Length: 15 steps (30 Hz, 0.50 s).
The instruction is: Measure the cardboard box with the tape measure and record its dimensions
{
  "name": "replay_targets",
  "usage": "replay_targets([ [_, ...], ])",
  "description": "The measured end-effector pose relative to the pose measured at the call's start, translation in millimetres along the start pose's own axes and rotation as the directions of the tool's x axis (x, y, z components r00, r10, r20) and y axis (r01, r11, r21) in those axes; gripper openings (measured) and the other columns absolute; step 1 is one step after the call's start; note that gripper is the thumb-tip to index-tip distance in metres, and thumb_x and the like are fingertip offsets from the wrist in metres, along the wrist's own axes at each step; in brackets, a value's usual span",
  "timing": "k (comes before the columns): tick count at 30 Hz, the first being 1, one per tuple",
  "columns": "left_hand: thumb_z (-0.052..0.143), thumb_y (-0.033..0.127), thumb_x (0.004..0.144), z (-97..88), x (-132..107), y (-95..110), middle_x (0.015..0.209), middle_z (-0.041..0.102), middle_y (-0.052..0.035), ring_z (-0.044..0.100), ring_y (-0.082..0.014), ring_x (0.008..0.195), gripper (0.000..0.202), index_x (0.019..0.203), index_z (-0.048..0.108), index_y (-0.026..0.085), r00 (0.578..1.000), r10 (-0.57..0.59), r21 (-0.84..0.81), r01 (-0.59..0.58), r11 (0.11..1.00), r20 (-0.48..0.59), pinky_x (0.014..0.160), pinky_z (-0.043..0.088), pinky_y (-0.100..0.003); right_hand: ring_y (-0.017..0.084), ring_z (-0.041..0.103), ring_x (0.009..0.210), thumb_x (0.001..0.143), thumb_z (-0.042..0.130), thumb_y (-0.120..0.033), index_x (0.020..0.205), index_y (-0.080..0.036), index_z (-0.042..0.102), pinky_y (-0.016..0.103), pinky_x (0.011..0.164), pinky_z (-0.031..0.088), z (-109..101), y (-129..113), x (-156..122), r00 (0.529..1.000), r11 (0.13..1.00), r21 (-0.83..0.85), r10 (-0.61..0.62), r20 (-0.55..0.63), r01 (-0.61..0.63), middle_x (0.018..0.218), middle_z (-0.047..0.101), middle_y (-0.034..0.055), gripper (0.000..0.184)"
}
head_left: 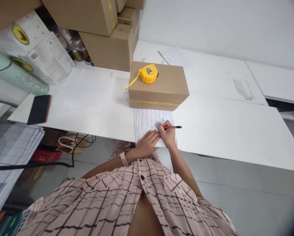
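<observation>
Right hand [167,134] pinching red pen [173,127] on printed sheet [149,121] | left hand [147,143] spread flat on it

A white desk [223,131] of flat panels fills the middle, and its near edge runs across above a pale grey tiled floor [235,200]. A plain white wall [211,23] stands behind the desk's far edge. Brown cartons [105,46] are stacked at its far left corner. A second white tabletop [277,82] adjoins its right edge. The light is even and soft.
</observation>
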State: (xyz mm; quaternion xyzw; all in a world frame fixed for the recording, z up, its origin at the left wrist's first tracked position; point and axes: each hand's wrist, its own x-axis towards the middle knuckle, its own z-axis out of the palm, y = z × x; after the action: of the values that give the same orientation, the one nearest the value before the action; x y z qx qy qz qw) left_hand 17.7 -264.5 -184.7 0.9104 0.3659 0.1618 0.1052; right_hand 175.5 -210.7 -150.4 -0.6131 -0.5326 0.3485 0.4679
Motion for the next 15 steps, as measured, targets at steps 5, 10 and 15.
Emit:
replay_targets([
  [5,0.035,0.052,0.108,1.5,0.3,-0.3,0.154,0.052,-0.0216,0.037,-0.0308,0.153,0.061,0.149,0.046,0.009,1.000,-0.005,-0.015,0.005,1.000,-0.001,0.127,0.023,-0.053,0.012,0.039,0.058,0.082,0.063,-0.035,0.065,-0.025,0.040,0.028,0.059,0.034,-0.7,0.4,-0.3,1.000,1.000,0.014,0.005,0.020,-0.006,0.058,0.042,-0.0070,0.031],
  [10,0.040,0.051,0.107,0.9,0.2,-0.1,0.154,0.053,-0.0200,0.038,-0.0311,0.152,0.059,0.149,0.047,0.009,1.000,-0.003,0.008,0.003,1.000,-0.005,0.128,0.023,-0.051,0.012,0.039,0.058,0.082,0.063,-0.035,0.065,-0.025,0.040,0.028,0.059,0.034,-1.1,-0.7,-0.8,1.000,1.000,0.023,0.015,0.016,-0.015,0.058,0.041,-0.0070,0.030],
  [15,0.042,0.049,0.107,0.3,0.1,-0.3,0.154,0.053,-0.0211,0.039,-0.0318,0.152,0.059,0.148,0.047,0.007,1.000,0.008,0.024,-0.008,1.000,-0.012,0.128,0.024,-0.051,0.012,0.040,0.058,0.083,0.062,-0.034,0.064,-0.025,0.039,0.028,0.060,0.035,-0.5,-0.7,-0.1,1.000,1.000,0.026,0.000,-0.026,0.001,0.058,0.042,-0.0065,0.031],
])
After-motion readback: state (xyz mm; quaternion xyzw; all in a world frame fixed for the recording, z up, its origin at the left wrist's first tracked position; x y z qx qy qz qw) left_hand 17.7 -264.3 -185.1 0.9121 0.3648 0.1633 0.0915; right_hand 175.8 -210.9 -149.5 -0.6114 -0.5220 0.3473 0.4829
